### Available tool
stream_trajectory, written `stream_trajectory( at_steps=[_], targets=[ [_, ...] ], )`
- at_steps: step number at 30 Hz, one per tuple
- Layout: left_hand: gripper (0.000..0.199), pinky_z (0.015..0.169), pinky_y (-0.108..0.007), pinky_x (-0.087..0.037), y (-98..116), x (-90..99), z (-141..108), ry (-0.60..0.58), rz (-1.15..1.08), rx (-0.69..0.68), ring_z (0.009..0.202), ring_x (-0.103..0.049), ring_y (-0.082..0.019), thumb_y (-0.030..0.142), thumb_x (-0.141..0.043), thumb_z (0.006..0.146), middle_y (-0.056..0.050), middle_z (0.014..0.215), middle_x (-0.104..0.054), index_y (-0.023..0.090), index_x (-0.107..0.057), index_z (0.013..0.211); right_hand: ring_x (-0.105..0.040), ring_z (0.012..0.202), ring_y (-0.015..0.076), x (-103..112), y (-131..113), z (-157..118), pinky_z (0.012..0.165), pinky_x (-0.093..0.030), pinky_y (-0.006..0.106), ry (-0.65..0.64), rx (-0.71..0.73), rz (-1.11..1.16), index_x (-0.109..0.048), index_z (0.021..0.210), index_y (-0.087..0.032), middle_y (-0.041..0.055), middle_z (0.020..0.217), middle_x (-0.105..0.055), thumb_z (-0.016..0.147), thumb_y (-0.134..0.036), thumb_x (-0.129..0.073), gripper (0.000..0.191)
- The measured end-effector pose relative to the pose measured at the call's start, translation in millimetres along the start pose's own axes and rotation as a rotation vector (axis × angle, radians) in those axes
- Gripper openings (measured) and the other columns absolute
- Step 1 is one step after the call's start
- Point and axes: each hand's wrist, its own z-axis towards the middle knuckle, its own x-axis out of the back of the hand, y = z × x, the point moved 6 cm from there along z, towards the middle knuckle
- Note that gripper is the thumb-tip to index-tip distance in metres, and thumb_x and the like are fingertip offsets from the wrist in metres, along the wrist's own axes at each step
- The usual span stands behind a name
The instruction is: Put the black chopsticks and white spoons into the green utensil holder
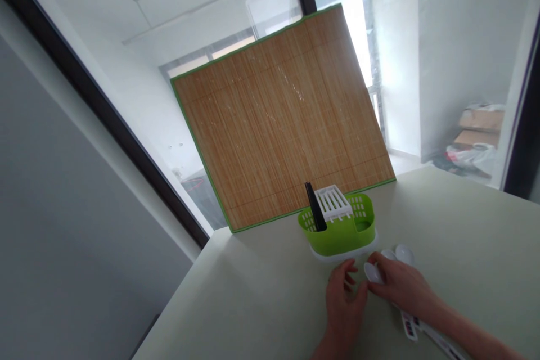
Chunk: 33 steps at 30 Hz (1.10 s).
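Note:
My right hand [400, 284] pinches a white spoon [373, 273] by its bowl, thumb and fingers closed on it. Just beyond that hand, the bowls of two more white spoons [405, 253] show on the table. Spoon handles [409, 327] with dark markings stick out below my wrist. To the left, my left hand [345, 301] has curved fingers spread apart and holds nothing, its thumb near the held spoon. In front of both hands stands a green cutlery basket [343, 240] on a white base. Black chopsticks [315, 208] and a white slatted rack [333, 201] are in it.
A bamboo mat [278, 124] with green edging leans upright behind the basket against a glass partition. The pale table [253, 292] runs up to it. Beyond the glass, cardboard boxes and plastic bags [478, 140] lie at the right.

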Motion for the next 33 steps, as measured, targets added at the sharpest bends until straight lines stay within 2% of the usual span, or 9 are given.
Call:
stream_trajectory(
  at_steps=[4, 9, 12, 15, 19, 22, 26, 30, 33],
  targets=[
    [0.038, 0.065, -0.024, -0.049, 0.2, -13.4, 0.9, -0.099, -0.153, 0.087, 0.079, -0.063, -0.015, 0.021, -0.056, 0.082, -0.006, 0.095, -0.070, 0.018, -0.055, 0.120, -0.058, 0.061, 0.0187, -3.8, 2.0, 5.0, 0.054, -0.028, 0.027, 0.032, 0.015, 0.185, -0.053, 0.094, -0.021, -0.0022, 0.063, -0.060, 0.075, -0.035, -0.059, 0.024],
    [0.051, 0.057, -0.020, -0.048, 6.1, -21.6, -0.7, -0.142, -0.154, 0.077, 0.070, -0.063, -0.013, 0.012, -0.060, 0.073, -0.004, 0.091, -0.071, 0.018, -0.054, 0.123, -0.049, 0.054, 0.0161, -8.9, 1.9, 7.6, 0.052, -0.031, 0.027, 0.045, 0.027, 0.440, -0.054, 0.093, -0.020, -0.0060, 0.056, -0.049, 0.077, -0.043, -0.058, 0.028],
    [0.051, 0.055, -0.020, -0.048, 5.5, -24.9, -2.0, -0.112, -0.133, 0.080, 0.061, -0.060, -0.011, 0.014, -0.062, 0.073, -0.003, 0.085, -0.071, 0.018, -0.053, 0.123, -0.046, 0.053, 0.0150, -6.5, -3.0, 5.2, 0.051, -0.031, 0.026, 0.049, 0.049, 0.566, -0.055, 0.096, -0.020, -0.0077, 0.055, -0.044, 0.078, -0.044, -0.058, 0.029],
    [0.043, 0.057, -0.022, -0.049, 4.6, -24.4, -1.2, -0.054, -0.155, 0.068, 0.062, -0.061, -0.012, 0.017, -0.058, 0.078, -0.004, 0.084, -0.071, 0.017, -0.055, 0.121, -0.045, 0.054, 0.0145, -1.1, -8.4, 2.0, 0.051, -0.032, 0.026, 0.076, 0.086, 0.614, -0.055, 0.099, -0.020, -0.0083, 0.056, -0.041, 0.079, -0.043, -0.059, 0.031],
    [0.036, 0.053, -0.022, -0.049, 1.6, -9.3, 4.5, 0.044, -0.221, 0.091, 0.060, -0.061, -0.013, 0.023, -0.058, 0.081, -0.004, 0.081, -0.070, 0.016, -0.055, 0.116, -0.047, 0.057, 0.0149, -0.5, -17.7, -3.6, 0.054, -0.034, 0.026, 0.075, 0.163, 0.615, -0.052, 0.109, -0.021, -0.0069, 0.061, -0.044, 0.085, -0.043, -0.053, 0.033],
    [0.028, 0.051, -0.021, -0.048, 6.3, 14.6, 10.9, 0.139, -0.210, 0.067, 0.057, -0.058, -0.012, 0.033, -0.056, 0.086, -0.003, 0.077, -0.067, 0.016, -0.058, 0.108, -0.050, 0.059, 0.0151, -10.5, -27.8, -9.6, 0.055, -0.033, 0.027, -0.004, 0.233, 0.538, -0.052, 0.110, -0.021, -0.0050, 0.064, -0.050, 0.091, -0.041, -0.045, 0.028],
    [0.026, 0.059, -0.022, -0.051, 20.8, 44.2, 14.4, 0.256, -0.100, -0.006, 0.065, -0.061, -0.013, 0.039, -0.055, 0.087, -0.003, 0.082, -0.067, 0.018, -0.062, 0.100, -0.052, 0.058, 0.0142, -24.8, -39.1, -16.6, 0.055, -0.033, 0.025, -0.106, 0.292, 0.469, -0.054, 0.109, -0.022, -0.0042, 0.065, -0.055, 0.090, -0.039, -0.046, 0.026],
    [0.024, 0.059, -0.022, -0.051, 24.6, 46.3, 13.1, 0.222, -0.083, -0.030, 0.065, -0.063, -0.013, 0.040, -0.055, 0.088, -0.002, 0.082, -0.067, 0.019, -0.063, 0.097, -0.053, 0.059, 0.0145, -28.1, -42.1, -18.3, 0.056, -0.033, 0.025, -0.104, 0.295, 0.372, -0.057, 0.104, -0.021, -0.0031, 0.065, -0.058, 0.089, -0.036, -0.049, 0.023],
    [0.024, 0.054, -0.020, -0.050, 20.3, 41.7, 12.2, 0.200, -0.117, -0.019, 0.061, -0.061, -0.012, 0.040, -0.055, 0.089, -0.001, 0.076, -0.066, 0.018, -0.062, 0.095, -0.055, 0.062, 0.0155, -31.8, -41.4, -17.8, 0.057, -0.034, 0.025, -0.117, 0.304, 0.291, -0.058, 0.086, -0.020, -0.0012, 0.066, -0.060, 0.088, -0.034, -0.049, 0.017]
  ],
)
